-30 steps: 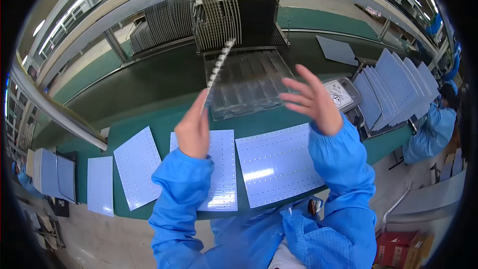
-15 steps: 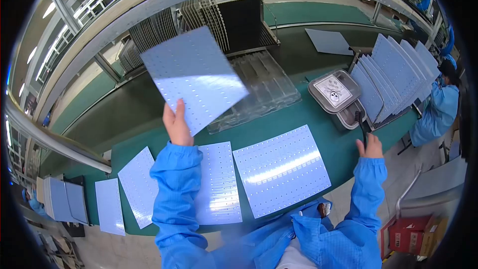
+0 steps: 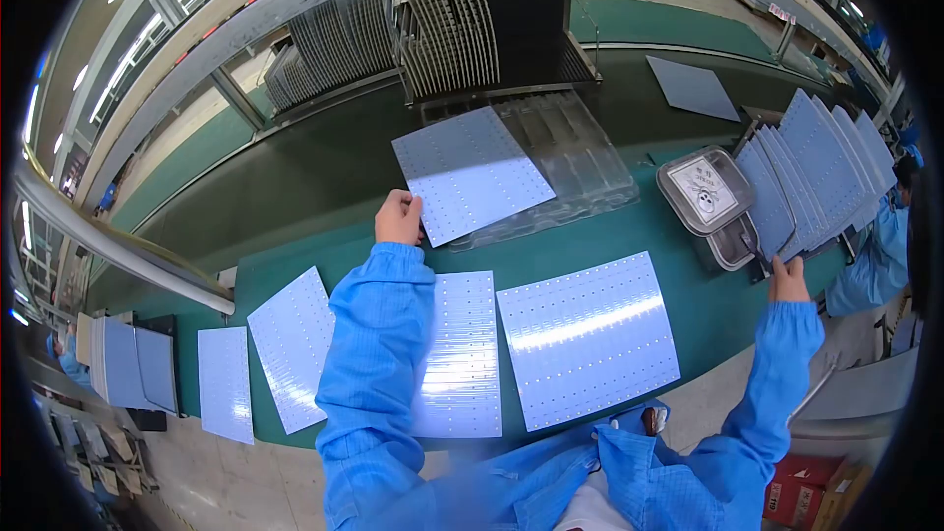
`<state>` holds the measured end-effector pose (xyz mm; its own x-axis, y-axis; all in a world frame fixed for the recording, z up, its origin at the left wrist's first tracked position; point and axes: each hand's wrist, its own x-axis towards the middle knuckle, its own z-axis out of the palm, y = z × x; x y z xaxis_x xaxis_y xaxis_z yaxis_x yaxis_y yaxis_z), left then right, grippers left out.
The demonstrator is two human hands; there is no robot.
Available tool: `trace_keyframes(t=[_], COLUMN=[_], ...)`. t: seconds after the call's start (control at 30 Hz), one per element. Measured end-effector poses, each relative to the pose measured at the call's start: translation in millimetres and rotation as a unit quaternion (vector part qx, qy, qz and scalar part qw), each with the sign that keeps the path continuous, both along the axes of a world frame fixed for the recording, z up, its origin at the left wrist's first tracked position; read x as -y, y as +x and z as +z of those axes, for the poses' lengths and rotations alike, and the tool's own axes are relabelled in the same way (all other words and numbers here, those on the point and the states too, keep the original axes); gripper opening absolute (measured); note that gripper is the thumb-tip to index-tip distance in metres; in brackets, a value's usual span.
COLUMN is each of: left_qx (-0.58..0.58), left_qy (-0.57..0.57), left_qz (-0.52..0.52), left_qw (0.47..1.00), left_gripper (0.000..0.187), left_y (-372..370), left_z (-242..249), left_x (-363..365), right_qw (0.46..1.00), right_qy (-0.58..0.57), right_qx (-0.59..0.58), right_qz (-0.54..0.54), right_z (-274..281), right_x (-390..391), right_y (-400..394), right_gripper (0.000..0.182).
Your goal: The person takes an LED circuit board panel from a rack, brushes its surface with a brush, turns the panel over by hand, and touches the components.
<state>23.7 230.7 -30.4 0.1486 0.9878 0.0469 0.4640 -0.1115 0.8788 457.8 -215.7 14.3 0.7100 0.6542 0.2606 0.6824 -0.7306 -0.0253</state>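
My left hand point(image 3: 400, 217) is closed on the lower left edge of a pale blue perforated panel point(image 3: 472, 177). The panel is tilted above a clear plastic tray point(image 3: 580, 152), covering part of it. At the right, my right hand point(image 3: 790, 281) is closed around a black brush point(image 3: 761, 260), whose bristle end is hard to see beside a metal container point(image 3: 733, 244). The container's lid point(image 3: 678, 199) bears a skull label point(image 3: 704, 191). More panels lie on the green mat below: a wide one point(image 3: 590, 344), one partly under my left sleeve point(image 3: 462, 354), and two further left.
A rack of upright panels point(image 3: 816, 172) stands at the right, near a co-worker in blue point(image 3: 865, 261). Behind the mat are slotted racks point(image 3: 452, 34) and a lone panel point(image 3: 692, 88) on the dark belt. A metal pole point(image 3: 147, 254) crosses the left side.
The panel in my left hand has come down and tilted flatter over the plastic tray. The brush in my right hand has lowered toward the metal container. The whole view has shifted slightly.
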Motion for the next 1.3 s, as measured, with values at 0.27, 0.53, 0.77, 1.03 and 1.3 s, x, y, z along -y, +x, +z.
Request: trace_keyframes(t=[0.27,0.53,0.77,1.03,1.3], left_qx=[0.094,0.056,0.005,-0.036,-0.033], left_qy=[0.03,-0.005,0.005,0.023,0.009], left_qz=[-0.02,-0.054,-0.066,-0.061,-0.058], left_qw=[0.995,0.997,0.998,0.997,0.998], left_gripper=[0.014,0.022,0.027,0.031,0.029], left_y=[-4,-5,-6,-5,-4], left_z=[-20,-10,-8,-15,-13], left_x=[-4,0,2,-3,-4], right_qw=[0.986,0.996,0.979,0.89,0.947], right_qy=[-0.106,-0.029,0.18,0.195,-0.025], right_qx=[-0.082,-0.072,-0.083,-0.104,-0.145], right_qz=[0.099,0.032,0.039,0.398,0.284], right_z=[29,37,65,32,17], right_x=[-90,-30,-29,-207,-284], right_y=[-13,-24,-82,-248,-330], right_gripper=[0.031,0.026,0.033,0.049,0.044])
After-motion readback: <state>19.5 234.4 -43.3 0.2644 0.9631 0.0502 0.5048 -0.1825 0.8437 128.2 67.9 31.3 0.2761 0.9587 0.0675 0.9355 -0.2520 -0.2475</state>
